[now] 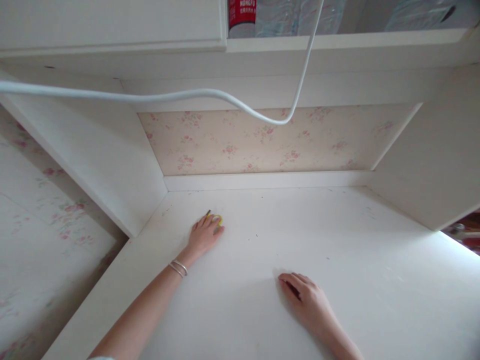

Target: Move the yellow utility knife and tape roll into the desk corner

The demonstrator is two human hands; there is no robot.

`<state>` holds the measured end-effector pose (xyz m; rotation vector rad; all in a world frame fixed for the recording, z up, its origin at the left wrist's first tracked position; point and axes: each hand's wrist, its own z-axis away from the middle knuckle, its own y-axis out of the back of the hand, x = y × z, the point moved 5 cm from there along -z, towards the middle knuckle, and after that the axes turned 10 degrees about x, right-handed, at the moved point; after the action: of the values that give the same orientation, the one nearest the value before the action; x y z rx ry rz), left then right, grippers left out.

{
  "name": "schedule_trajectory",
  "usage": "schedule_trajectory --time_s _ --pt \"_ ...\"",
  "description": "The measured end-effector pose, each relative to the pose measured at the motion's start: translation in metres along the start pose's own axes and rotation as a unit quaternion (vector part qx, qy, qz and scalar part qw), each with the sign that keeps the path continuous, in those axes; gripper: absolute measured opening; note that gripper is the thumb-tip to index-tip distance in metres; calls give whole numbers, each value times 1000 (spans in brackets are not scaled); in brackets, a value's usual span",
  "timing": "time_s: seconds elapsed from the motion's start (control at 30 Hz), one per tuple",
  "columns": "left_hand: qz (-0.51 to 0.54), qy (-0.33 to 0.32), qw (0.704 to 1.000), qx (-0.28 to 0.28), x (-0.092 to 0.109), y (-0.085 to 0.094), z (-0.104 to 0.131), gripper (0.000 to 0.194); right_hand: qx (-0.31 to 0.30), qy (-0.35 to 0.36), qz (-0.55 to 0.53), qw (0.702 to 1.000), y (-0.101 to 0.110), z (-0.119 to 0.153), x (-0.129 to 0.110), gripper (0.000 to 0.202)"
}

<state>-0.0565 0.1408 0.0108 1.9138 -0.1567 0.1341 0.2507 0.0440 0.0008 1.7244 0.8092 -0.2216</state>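
My left hand (205, 234) reaches to the far left part of the white tabletop (258, 260). Its fingers are bent over a small item with a yellow loop (220, 218) and a dark, narrow tip. Most of that item is hidden under the fingers, so its kind cannot be made out. Two thin silver bangles (178, 268) circle the left wrist. Closer to me and to the right, my right hand (305, 295) rests on the tabletop. Its fingers are curled, with the thumb near the forefinger, and nothing shows in them.
A white cable (202, 93) hangs across the upper view. Overhead, a cabinet shelf (345, 42) holds clear plastic-wrapped bottles (277, 17) and a red label (242, 12). White side panels (93, 145) and a flowered back wall (262, 142) enclose the tabletop.
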Motion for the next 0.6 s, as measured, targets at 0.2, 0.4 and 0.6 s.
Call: schedule_trajectory --time_s 0.2,0.4,0.6 --pt "47 -1 998 41 87 -10 28 42 -4 3 3 1000 1 1 -2 31" --pt "110 9 994 22 134 -15 30 41 -6 8 3 1000 2 2 -4 32" --pt "160 -8 987 6 116 -2 29 33 -16 -8 -16 1000 6 -1 -7 31"
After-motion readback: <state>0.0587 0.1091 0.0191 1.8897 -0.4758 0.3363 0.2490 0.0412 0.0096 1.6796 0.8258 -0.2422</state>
